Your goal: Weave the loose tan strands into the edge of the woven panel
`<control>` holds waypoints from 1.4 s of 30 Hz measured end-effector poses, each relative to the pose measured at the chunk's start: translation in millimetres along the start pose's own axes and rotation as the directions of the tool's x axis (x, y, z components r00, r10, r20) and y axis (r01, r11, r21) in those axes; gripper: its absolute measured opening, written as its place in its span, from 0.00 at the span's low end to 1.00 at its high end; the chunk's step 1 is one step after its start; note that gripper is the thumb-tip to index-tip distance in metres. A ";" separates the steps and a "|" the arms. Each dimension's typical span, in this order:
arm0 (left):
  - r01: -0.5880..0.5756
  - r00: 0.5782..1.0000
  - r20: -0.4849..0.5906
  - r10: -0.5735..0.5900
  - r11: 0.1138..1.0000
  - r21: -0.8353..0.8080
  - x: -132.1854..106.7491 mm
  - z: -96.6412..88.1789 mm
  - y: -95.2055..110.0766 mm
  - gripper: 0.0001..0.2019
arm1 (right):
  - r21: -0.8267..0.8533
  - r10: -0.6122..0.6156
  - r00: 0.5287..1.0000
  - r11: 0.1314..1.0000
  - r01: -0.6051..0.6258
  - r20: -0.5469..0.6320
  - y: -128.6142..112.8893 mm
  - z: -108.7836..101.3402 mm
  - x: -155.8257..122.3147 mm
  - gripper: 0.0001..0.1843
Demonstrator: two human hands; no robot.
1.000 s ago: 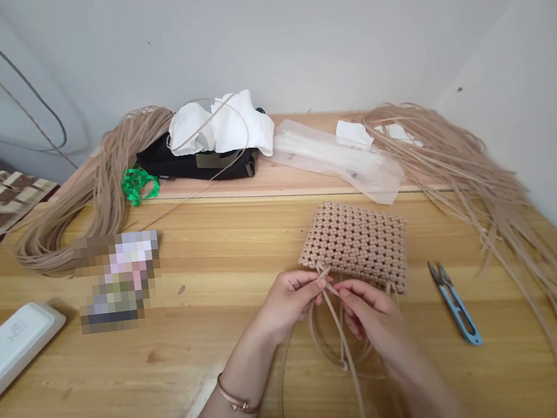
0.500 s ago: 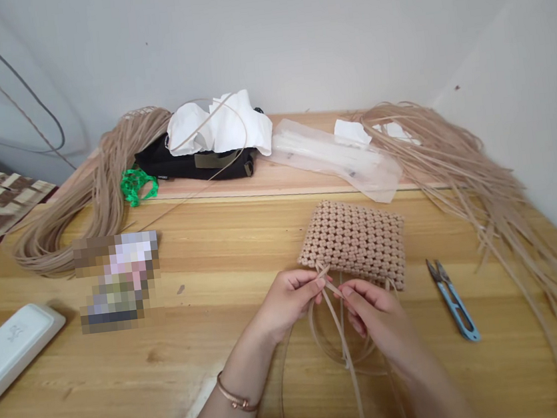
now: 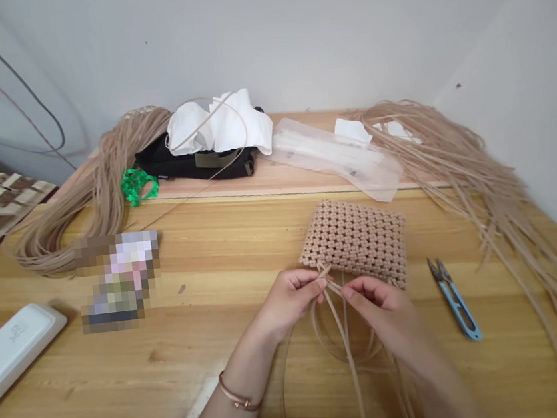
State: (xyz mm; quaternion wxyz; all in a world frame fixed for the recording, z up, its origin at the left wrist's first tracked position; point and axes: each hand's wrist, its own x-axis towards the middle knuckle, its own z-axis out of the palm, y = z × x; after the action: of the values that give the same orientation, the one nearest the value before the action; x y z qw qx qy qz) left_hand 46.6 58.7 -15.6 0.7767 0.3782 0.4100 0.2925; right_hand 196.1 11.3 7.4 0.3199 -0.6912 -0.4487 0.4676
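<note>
At six o'clock below the woven panel [image 3: 353,244], a flat strand [image 3: 348,355] is pinched by the left hand [image 3: 289,302]; the right hand [image 3: 377,302] has been drawn slightly away, fingers pressed together, any grip undeterminable.

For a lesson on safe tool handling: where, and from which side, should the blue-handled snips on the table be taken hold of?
Probably best gripped around the blue handles of the thread snips, coming from the near side with the right hand. They lie flat with the blades pointing away, so the handles face the person and the fingers stay clear of the tips.
</note>
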 end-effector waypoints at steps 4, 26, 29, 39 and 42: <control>0.003 1.000 -0.018 -0.003 1.000 -0.001 -0.5 0.9 1.0 0.16 | -0.072 -0.039 0.998 0.997 0.036 -0.046 -4.8 -1.0 -3.6 0.12; 0.007 1.000 -0.003 -0.007 0.999 -0.044 1.3 1.3 -5.0 0.13 | -0.495 -0.405 0.913 0.804 0.329 -0.052 -24.0 17.4 -31.3 0.14; 0.044 0.999 0.020 -0.042 0.995 -0.092 2.0 1.3 -6.1 0.14 | -0.553 -0.444 0.895 0.754 0.354 -0.033 -24.2 20.4 -36.0 0.15; 0.177 0.984 0.005 -0.181 0.957 -0.231 0.4 -1.3 -3.0 0.13 | -0.790 -0.560 0.819 0.446 0.422 0.122 -12.2 42.1 -41.8 0.20; 0.201 0.979 0.017 -0.204 0.944 -0.260 0.8 -1.3 -3.0 0.10 | -0.843 -0.522 0.838 0.372 0.389 0.156 -7.6 50.4 -42.6 0.20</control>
State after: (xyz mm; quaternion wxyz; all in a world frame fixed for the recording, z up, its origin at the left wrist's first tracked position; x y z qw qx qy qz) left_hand 46.3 58.1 -18.9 0.8434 0.2273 0.4087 0.2645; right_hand 139.8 -23.7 11.2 0.0867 -0.6348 -0.7672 0.0317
